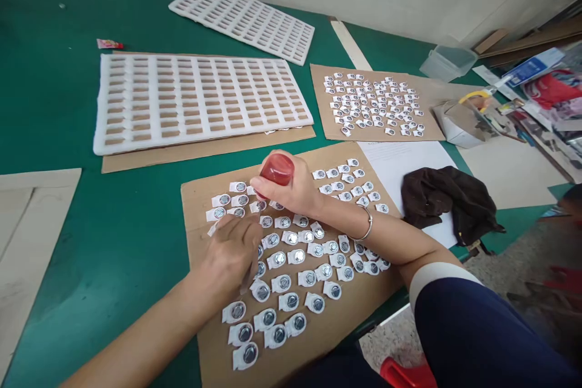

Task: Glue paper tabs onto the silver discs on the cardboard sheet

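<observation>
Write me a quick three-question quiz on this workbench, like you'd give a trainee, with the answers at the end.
1. The right hand grips a rounded object. Its colour is: A) green, B) red, C) yellow?
2. True or false: the bracelet is worn on the left arm.
3. Fill in: the dark cloth lies partly on white ____.

Key: 1 B; 2 false; 3 paper.

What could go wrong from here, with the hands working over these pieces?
The right forearm and its bracelet pass low over the tagged discs and might drag some out of place. If the red bottle in the right hand holds liquid, it could drip onto the left hand close below.
</observation>
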Tool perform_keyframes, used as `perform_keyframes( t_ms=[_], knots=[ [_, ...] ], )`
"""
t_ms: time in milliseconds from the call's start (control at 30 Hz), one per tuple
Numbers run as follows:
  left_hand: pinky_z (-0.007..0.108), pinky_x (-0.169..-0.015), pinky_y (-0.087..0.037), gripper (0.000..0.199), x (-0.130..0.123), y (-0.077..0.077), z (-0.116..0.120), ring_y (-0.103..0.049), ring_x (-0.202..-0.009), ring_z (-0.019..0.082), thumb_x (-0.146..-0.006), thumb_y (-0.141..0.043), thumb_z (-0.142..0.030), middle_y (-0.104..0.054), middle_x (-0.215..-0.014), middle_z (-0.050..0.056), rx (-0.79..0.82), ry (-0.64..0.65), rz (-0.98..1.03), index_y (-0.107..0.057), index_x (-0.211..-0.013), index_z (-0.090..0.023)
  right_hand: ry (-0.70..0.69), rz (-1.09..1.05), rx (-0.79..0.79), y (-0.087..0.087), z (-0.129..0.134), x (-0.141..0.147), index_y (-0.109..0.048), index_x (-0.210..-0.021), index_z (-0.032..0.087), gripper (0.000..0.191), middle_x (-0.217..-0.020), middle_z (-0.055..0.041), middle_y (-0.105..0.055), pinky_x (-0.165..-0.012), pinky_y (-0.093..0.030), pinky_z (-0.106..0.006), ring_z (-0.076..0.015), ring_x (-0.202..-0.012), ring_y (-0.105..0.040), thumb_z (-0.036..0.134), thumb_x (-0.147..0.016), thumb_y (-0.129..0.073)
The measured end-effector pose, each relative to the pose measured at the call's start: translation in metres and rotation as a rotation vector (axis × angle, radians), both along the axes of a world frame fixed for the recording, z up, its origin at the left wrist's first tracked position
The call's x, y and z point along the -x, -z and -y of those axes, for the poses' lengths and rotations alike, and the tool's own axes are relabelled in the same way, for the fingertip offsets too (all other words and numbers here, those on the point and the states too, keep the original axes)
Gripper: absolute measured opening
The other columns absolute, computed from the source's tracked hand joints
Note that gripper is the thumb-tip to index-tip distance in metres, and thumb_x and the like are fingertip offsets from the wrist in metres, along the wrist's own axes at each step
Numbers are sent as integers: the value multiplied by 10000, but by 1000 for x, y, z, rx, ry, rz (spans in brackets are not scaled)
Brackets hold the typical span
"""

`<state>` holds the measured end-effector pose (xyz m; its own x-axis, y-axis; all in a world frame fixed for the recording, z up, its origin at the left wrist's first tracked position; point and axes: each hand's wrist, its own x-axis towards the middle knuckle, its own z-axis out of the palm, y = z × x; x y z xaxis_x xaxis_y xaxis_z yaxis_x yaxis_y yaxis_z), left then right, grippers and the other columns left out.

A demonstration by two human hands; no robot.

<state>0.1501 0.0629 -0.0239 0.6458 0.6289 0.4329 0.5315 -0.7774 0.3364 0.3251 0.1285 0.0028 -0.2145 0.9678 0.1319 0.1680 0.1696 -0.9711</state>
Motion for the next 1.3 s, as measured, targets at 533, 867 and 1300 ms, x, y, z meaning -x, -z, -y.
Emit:
perform_keyframes(
  t_ms=[533, 867, 1300],
  knots=[
    [452, -747, -527, 272, -9, 11, 9, -601, -785, 244, -859, -341, -11, -609, -792, 128, -209, -48, -142, -553, -731, -124, -1, 146, -385, 12, 0, 3, -557, -721, 192, 265, -689, 13, -556, -602, -471, -292, -118, -606, -519, 417, -780, -683],
    [452, -773, -532, 228, -9, 9, 10, -607, -839, 259, -843, -395, 8, -615, -804, 142, -243, -49, -143, -550, -735, -121, 4, 101, -450, 17, 0, 4, -570, -747, 193, 222, -705, 4, -582, -618, -481, -314, -132, -637, -529, 362, -779, -710],
    [442, -797, -508, 228, -9, 13, 9, -595, -799, 246, -837, -377, -18, -613, -787, 129, -216, -47, -114, -545, -739, -136, 11, 121, -490, 21, -1, 4, -557, -760, 199, 240, -716, 3, -576, -636, -490, -320, -129, -645, -530, 400, -804, -681]
  ],
)
